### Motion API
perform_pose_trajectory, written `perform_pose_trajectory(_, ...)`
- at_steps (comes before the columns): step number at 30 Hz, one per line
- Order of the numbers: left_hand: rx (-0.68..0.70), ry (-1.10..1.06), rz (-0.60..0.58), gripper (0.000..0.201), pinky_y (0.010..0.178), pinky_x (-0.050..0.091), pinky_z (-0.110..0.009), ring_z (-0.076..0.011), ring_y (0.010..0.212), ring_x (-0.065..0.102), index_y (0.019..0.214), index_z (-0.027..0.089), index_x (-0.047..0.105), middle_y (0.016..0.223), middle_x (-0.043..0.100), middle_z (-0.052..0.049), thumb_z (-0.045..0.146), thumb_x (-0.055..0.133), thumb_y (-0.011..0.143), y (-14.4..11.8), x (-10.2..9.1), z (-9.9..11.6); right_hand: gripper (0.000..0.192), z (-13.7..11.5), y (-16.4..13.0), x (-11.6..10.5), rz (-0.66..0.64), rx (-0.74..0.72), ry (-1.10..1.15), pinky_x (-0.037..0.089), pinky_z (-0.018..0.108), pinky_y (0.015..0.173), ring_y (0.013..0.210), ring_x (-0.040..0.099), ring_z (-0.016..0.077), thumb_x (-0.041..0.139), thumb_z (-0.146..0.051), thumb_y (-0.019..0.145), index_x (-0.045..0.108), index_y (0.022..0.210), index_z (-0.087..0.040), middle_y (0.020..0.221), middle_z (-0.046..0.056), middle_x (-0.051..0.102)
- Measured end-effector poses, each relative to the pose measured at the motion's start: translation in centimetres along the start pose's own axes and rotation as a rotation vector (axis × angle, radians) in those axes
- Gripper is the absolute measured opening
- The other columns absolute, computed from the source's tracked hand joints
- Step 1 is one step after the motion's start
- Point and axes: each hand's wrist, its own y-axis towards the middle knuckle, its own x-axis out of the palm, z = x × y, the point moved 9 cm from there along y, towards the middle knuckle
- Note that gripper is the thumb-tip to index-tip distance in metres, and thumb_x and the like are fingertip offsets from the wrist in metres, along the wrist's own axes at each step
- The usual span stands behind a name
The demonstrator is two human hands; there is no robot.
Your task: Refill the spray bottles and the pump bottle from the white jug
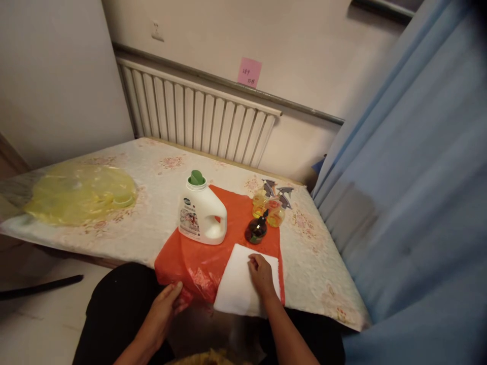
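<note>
At the near edge of the bed, my left hand (164,305) pinches the front edge of a red plastic sheet or bag (171,258). My right hand (262,274) lies over a flat white cloth or pad (236,289) with its fingers curled; whatever they hold is hidden. On the red plastic stands a large white detergent jug (205,223) with a green piece (197,177) at its mouth. Beyond the right hand are a dark brown pump bottle (255,231) and several clear spray bottles (274,218) with yellow liquid and grey trigger heads.
A flowered sheet (160,187) covers the bed. A crumpled yellow plastic bag (79,197) lies at the left. Behind the bed are a white radiator (198,114) and a wall with a pink note (249,72). A blue curtain (411,203) hangs along the right side.
</note>
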Motion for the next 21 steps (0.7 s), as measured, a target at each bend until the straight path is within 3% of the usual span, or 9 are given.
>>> perform_pose_trajectory(6,0.020,-0.035,-0.021,0.020,0.063,0.056,-0.023,-0.0138,0.064,0.069,0.075,0.017,0.064,0.066,0.073,0.001,0.024,0.082,0.069,0.1,0.8,1.7,0.023,0.1,0.0,-0.1,-0.005,-0.009,-0.019,0.052,0.033,0.074,0.078,0.066,0.0221,0.051,-0.020,0.082,0.069,0.096,-0.017,0.090,0.008,0.072)
perform_pose_trajectory(10,0.010,-0.073,-0.028,0.020,0.061,0.056,-0.023,-0.0128,0.060,0.068,0.073,0.017,0.064,0.063,0.070,0.004,0.021,0.082,0.067,0.6,1.8,2.5,0.023,0.5,-0.2,0.0,-0.010,-0.005,-0.031,0.051,0.033,0.075,0.078,0.065,0.0214,0.051,-0.020,0.083,0.069,0.097,-0.017,0.089,0.008,0.072)
perform_pose_trajectory(21,-0.040,-0.072,-0.077,0.018,0.063,0.059,-0.027,-0.0155,0.058,0.070,0.072,0.014,0.065,0.061,0.072,-0.001,0.008,0.079,0.063,1.9,3.6,5.8,0.022,0.5,-0.3,-0.1,-0.025,-0.021,-0.047,0.050,0.032,0.075,0.079,0.063,0.0206,0.051,-0.021,0.084,0.068,0.099,-0.017,0.089,0.008,0.069)
